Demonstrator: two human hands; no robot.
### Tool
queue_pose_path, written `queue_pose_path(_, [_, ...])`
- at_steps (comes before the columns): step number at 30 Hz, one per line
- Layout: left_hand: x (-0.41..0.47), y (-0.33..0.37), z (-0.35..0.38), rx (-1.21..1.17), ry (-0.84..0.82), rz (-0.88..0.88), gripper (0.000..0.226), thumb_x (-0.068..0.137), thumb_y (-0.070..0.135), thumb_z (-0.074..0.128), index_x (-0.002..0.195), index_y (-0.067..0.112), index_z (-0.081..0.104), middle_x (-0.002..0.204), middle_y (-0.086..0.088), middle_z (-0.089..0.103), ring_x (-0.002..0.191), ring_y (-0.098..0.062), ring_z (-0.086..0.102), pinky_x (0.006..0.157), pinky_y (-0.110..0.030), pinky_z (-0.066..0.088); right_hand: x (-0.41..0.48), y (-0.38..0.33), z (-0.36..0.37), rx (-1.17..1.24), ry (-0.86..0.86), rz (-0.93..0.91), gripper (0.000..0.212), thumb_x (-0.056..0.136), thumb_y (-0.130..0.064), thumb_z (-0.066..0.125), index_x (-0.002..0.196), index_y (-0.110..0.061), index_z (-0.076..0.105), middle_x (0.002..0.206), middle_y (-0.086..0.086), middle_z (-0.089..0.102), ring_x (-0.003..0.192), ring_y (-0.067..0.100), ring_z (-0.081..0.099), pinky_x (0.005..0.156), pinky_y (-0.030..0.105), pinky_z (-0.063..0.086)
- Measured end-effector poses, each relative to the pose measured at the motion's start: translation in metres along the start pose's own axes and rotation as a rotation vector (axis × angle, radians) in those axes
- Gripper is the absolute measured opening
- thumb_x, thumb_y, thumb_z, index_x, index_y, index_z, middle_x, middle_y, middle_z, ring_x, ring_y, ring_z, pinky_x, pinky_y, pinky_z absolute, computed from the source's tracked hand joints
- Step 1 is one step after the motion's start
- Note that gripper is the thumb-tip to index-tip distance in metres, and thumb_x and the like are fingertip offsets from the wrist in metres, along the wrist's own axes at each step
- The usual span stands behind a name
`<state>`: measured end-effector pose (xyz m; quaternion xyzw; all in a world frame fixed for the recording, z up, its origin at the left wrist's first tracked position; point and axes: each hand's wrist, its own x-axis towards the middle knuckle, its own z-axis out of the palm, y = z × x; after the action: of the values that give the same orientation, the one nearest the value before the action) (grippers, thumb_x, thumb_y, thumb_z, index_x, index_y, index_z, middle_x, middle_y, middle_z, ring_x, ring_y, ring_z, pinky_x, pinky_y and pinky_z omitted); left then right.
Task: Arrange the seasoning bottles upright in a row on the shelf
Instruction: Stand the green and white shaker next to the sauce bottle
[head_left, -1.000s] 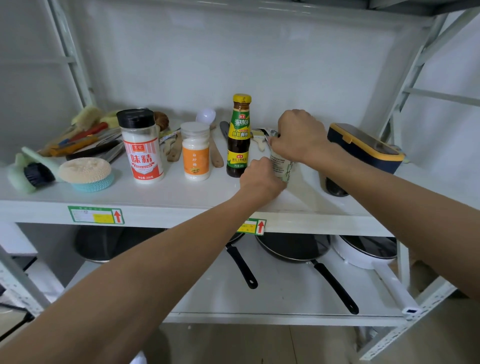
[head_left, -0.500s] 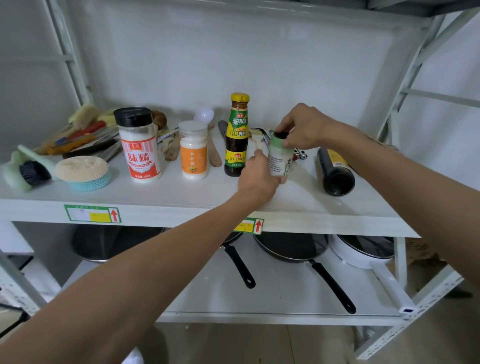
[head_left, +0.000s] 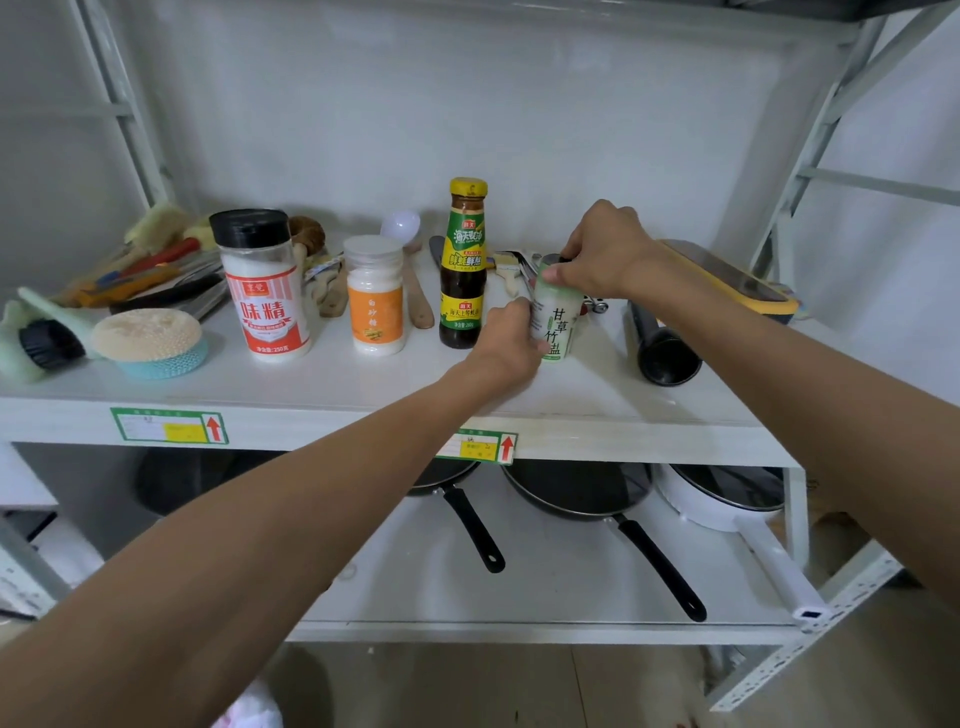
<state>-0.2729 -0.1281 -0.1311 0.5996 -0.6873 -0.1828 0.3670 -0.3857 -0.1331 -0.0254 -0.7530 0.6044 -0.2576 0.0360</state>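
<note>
Three bottles stand upright in a row on the white shelf (head_left: 332, 387): a red-labelled shaker with a black cap (head_left: 262, 283), a white jar with an orange label (head_left: 375, 295) and a dark sauce bottle with a yellow cap (head_left: 464, 262). Just right of them, a small white-and-green salt bottle (head_left: 558, 319) stands upright. My left hand (head_left: 506, 343) grips its lower side, and my right hand (head_left: 605, 249) pinches its top. A dark bottle (head_left: 662, 345) lies on its side further right.
Brushes, a round sponge (head_left: 150, 338) and utensils crowd the shelf's left and back. A yellow-rimmed dark box (head_left: 727, 275) sits at the right rear. Pans with black handles (head_left: 597, 493) rest on the lower shelf. Metal shelf posts (head_left: 795, 514) frame the right side.
The salt bottle has been turned upright and lowered onto the shelf beside the sauce bottle. My right hand shifted from covering it to pinching its top; both hands still hold it.
</note>
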Motion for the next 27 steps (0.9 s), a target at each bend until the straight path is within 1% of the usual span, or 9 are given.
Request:
queue_pose_path(4, [0.003,0.001,-0.002,0.041,-0.03,0.009,0.038,0.085,0.013,0.066,0.12,0.004,0.053,0.12,-0.018,0.06,0.111,-0.031,0.058,0.096,-0.041,0.05,-0.002,0.001,0.007,0.02,0.057,0.006,0.039,0.079,-0.03,0.074,0.104,-0.001,0.065,0.1,0.007,0.055,0.101,0.026,0.052,0.068,0.029,0.043])
queue_pose_path(9, [0.002,0.001,-0.004,0.058,-0.047,0.002,0.038,0.085,0.013,0.067,0.119,0.005,0.053,0.12,-0.017,0.06,0.11,-0.03,0.059,0.096,-0.039,0.05,-0.006,0.0,0.009,0.021,0.053,0.014,0.04,0.079,-0.03,0.075,0.105,-0.001,0.064,0.097,0.013,0.052,0.086,0.032,0.062,0.072,0.037,0.055])
queue_pose_path(15, [-0.003,0.01,-0.01,0.06,-0.084,-0.041,0.042,0.088,0.017,0.067,0.124,0.002,0.051,0.126,-0.018,0.058,0.118,-0.032,0.055,0.1,-0.038,0.046,-0.014,-0.004,-0.001,0.025,-0.028,0.003,0.04,0.085,-0.037,0.071,0.1,-0.001,0.06,0.1,0.015,0.053,0.074,0.03,0.056,0.065,0.033,0.05])
queue_pose_path(17, [-0.009,0.014,-0.014,0.064,-0.054,-0.084,0.045,0.089,0.023,0.066,0.123,-0.001,0.049,0.125,-0.018,0.057,0.116,-0.033,0.054,0.091,-0.034,0.045,-0.019,-0.002,-0.007,0.05,-0.028,0.004,0.047,0.088,-0.049,0.062,0.095,-0.002,0.06,0.099,0.016,0.057,0.087,0.037,0.057,0.064,0.034,0.047])
queue_pose_path(19, [-0.02,0.018,-0.018,0.072,0.009,-0.114,0.046,0.09,0.029,0.065,0.119,-0.002,0.048,0.119,-0.019,0.059,0.11,-0.034,0.057,0.076,-0.032,0.042,-0.024,0.001,-0.015,0.095,0.02,0.035,0.059,0.095,-0.054,0.047,0.113,0.001,0.058,0.116,0.019,0.057,0.11,0.038,0.054,0.077,0.035,0.043])
queue_pose_path(20, [-0.026,0.02,-0.02,0.068,0.046,-0.117,0.046,0.09,0.031,0.065,0.116,-0.002,0.049,0.116,-0.02,0.06,0.107,-0.034,0.058,0.072,-0.032,0.039,-0.025,0.004,-0.02,0.115,0.048,0.052,0.06,0.097,-0.053,0.041,0.115,0.002,0.057,0.115,0.019,0.058,0.11,0.036,0.054,0.076,0.034,0.038])
queue_pose_path(22, [-0.041,0.026,-0.021,0.044,0.1,-0.099,0.045,0.089,0.033,0.065,0.117,-0.001,0.052,0.117,-0.018,0.06,0.107,-0.034,0.058,0.072,-0.031,0.039,-0.02,0.015,-0.028,0.17,0.066,0.119,0.055,0.099,-0.051,0.037,0.091,-0.001,0.06,0.089,0.014,0.055,0.09,0.031,0.053,0.071,0.031,0.033])
queue_pose_path(24, [-0.055,0.036,-0.017,0.009,0.113,-0.059,0.045,0.09,0.034,0.064,0.12,0.003,0.053,0.12,-0.015,0.06,0.109,-0.031,0.057,0.079,-0.032,0.042,-0.013,0.03,-0.033,0.178,0.061,0.209,0.049,0.098,-0.05,0.039,0.065,-0.013,0.04,0.073,0.009,0.043,0.077,0.028,0.047,0.069,0.031,0.034])
queue_pose_path(27, [-0.066,0.058,-0.003,-0.026,0.091,0.01,0.048,0.088,0.041,0.063,0.124,0.012,0.055,0.119,-0.01,0.06,0.112,-0.027,0.054,0.09,-0.035,0.045,-0.006,0.05,-0.038,0.107,0.011,0.33,0.031,0.09,-0.033,0.051,0.069,-0.013,0.04,0.087,0.016,0.055,0.077,0.031,0.055,0.069,0.034,0.045])
